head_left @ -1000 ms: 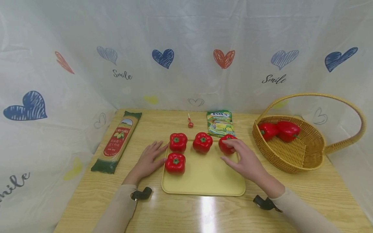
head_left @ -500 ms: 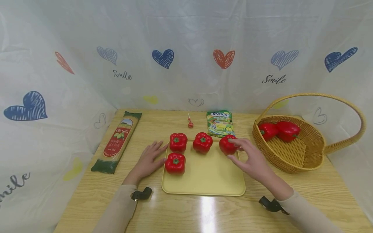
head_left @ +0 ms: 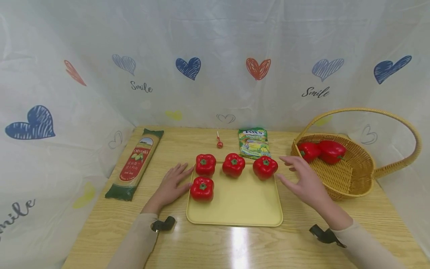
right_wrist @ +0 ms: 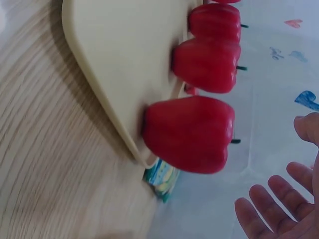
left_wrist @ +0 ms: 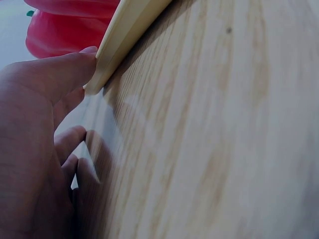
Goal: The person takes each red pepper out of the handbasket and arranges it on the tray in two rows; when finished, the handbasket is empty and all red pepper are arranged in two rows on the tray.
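Several red bell peppers stand upright on a pale yellow tray point(head_left: 235, 209): three along its far edge, with one bell pepper point(head_left: 202, 189) nearer on the left. My left hand point(head_left: 172, 185) rests by the tray's left edge, and in the left wrist view its thumb point(left_wrist: 75, 69) touches the rim. To the right of the far-right bell pepper point(head_left: 265, 167), my right hand point(head_left: 307, 183) hovers with fingers spread and holds nothing. The right wrist view shows a gap between that bell pepper point(right_wrist: 192, 133) and the fingers point(right_wrist: 254, 216).
A wicker basket point(head_left: 362, 186) with two red bell peppers point(head_left: 330, 151) stands at the right. Behind the tray lie a lollipop point(head_left: 220, 144) and a green candy bag point(head_left: 254, 143). A pasta packet point(head_left: 136, 164) lies at the left. A printed curtain point(head_left: 215, 93) hangs behind the table.
My right hand has let go of the far-right bell pepper and drawn away to the right, uncovering it. The left hand has stayed in place.
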`<state>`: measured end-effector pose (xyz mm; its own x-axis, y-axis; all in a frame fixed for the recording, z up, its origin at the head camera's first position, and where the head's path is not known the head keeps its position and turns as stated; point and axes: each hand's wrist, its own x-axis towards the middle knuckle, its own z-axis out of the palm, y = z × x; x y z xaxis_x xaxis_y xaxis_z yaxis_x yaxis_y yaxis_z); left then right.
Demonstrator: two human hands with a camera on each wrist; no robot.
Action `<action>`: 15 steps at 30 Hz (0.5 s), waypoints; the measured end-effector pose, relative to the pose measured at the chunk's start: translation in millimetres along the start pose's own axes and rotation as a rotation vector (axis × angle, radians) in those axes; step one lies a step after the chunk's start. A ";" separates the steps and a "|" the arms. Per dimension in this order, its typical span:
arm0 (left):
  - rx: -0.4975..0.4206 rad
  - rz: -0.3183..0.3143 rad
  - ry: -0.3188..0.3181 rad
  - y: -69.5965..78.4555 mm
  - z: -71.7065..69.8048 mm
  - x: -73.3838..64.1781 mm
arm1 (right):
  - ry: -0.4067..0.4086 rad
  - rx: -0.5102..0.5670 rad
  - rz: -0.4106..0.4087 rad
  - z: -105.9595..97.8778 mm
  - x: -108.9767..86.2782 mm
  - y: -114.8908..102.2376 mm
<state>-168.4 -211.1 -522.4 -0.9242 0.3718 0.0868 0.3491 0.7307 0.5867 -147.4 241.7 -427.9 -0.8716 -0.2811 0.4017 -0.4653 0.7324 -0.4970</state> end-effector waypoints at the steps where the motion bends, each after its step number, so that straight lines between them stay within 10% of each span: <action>1: 0.001 0.001 0.000 -0.1 0.0 0.0 | 0.000 -0.004 0.008 -1.8 -0.1 1.6; 15: -0.001 0.000 0.002 -1.2 0.7 -0.2 | 0.043 -0.068 0.075 -17.6 0.7 28.0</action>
<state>-168.5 -211.6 -523.6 -0.9244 0.3711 0.0883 0.3492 0.7303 0.5872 -158.3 272.9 -428.0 -0.8956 -0.1978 0.3986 -0.3858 0.7915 -0.4740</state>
